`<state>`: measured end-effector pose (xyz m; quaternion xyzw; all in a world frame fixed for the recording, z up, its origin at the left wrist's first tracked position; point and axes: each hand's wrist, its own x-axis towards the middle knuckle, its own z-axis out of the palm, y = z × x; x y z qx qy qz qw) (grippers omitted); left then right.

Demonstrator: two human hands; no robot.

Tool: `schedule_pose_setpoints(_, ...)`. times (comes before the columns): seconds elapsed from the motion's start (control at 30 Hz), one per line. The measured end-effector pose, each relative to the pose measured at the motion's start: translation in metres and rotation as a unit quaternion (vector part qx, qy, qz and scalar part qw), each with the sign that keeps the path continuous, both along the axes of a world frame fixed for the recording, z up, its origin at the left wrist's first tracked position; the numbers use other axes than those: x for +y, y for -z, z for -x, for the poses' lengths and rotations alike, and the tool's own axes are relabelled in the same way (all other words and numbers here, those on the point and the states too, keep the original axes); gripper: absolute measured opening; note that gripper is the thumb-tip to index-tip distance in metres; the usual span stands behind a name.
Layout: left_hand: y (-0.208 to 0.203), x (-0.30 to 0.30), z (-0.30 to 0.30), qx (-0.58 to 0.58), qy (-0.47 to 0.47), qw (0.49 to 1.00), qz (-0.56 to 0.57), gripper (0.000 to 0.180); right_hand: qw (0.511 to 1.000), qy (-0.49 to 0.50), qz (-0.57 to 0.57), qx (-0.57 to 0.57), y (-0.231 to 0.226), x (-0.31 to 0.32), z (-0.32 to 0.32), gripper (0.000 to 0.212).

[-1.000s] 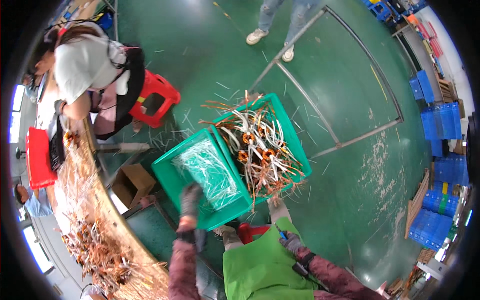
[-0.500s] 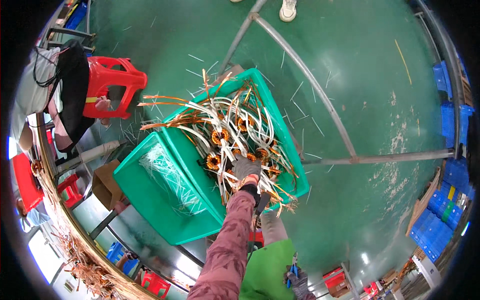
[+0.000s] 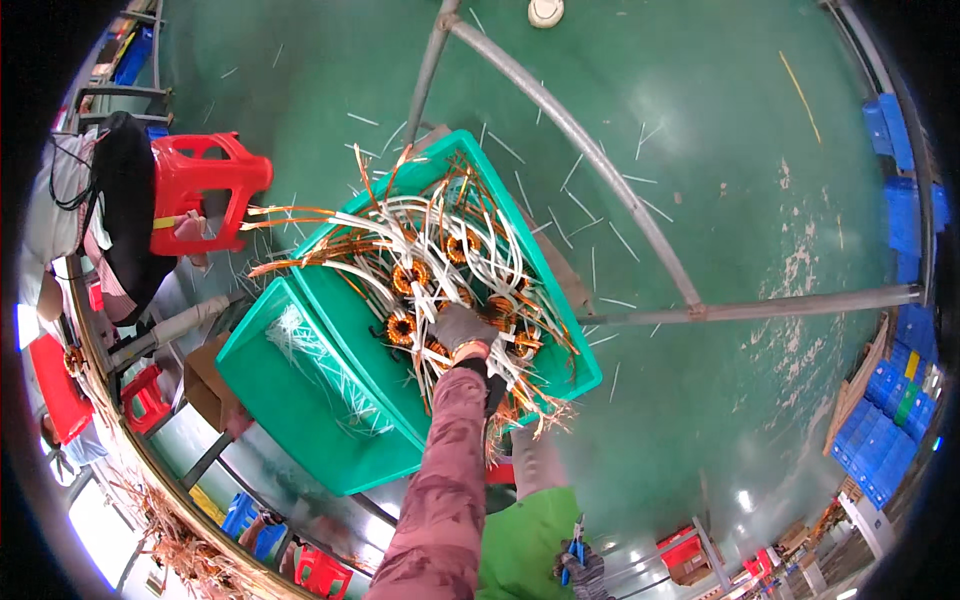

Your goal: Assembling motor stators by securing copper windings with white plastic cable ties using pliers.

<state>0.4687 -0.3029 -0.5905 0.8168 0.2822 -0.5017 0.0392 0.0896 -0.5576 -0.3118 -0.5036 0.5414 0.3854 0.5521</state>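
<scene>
My left hand (image 3: 462,328), in a grey glove, reaches into a green plastic bin (image 3: 545,265) heaped with copper-wound ring coils (image 3: 410,277). Its fingers are closed around white-sleeved wires (image 3: 425,300) near the middle of the heap; the fingertips are partly hidden. Long copper ends (image 3: 290,212) stick out over the bin's far left rim. Low in view, beside the green apron (image 3: 525,545), my gloved right hand (image 3: 588,572) is closed on blue-handled pliers (image 3: 573,550), jaws pointing up.
A second green bin (image 3: 290,390) with thin white offcuts (image 3: 315,350) adjoins on the left. A grey metal tube frame (image 3: 600,165) stands beyond. A red stool (image 3: 210,190) is at far left, blue crates (image 3: 885,440) at right. White strips (image 3: 622,240) litter the green floor.
The view has shifted, so the bins and frame appear further left. My left hand stays among the coils, and my right hand still holds the pliers low down.
</scene>
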Motion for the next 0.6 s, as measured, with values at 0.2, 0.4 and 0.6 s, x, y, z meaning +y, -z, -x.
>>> schedule_pose_setpoints(0.2, -0.078, 0.067, 0.041, -0.102, -0.05, 0.987, 0.113, 0.083, 0.999, 0.004, -0.031, -0.024, 0.016, 0.018, 0.003, 0.027)
schedule_pose_setpoints(0.4, -0.081, 0.087, 0.117, 0.022, 0.001, 1.0, 0.015, 0.089, 0.993, 0.007, -0.081, -0.081, 0.017, 0.037, -0.015, 0.025)
schedule_pose_setpoints(0.6, -0.067, 0.058, 0.11, -0.065, -0.092, 0.993, -0.033, 0.078, 0.966, 0.002, -0.102, -0.236, 0.133, -0.057, 0.209, 0.029)
